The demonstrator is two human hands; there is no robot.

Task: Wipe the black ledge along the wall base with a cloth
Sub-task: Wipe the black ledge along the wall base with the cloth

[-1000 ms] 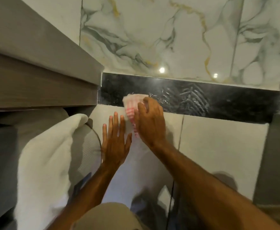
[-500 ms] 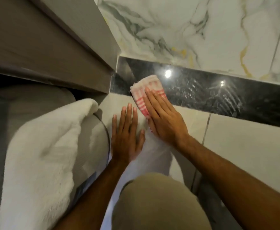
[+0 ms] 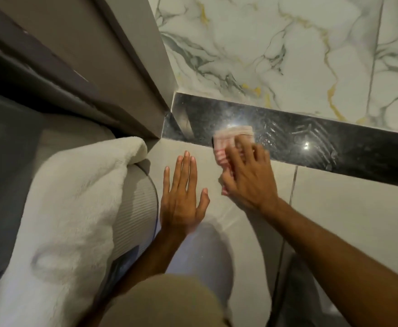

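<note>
Mid-frame, the right hand (image 3: 247, 182), its grip pressing a cloth (image 3: 231, 142) flat, is wiping the ledge (image 3: 335, 147); left hand (image 3: 183, 197) is resting open; next, probably sweeping rightward.

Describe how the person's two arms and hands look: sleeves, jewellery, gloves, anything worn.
Both forearms are bare, with no sleeve in view. The left hand and right hand wear no gloves, and no ring, watch or bracelet shows. The right hand is motion-blurred, so small details there cannot be told.
</note>
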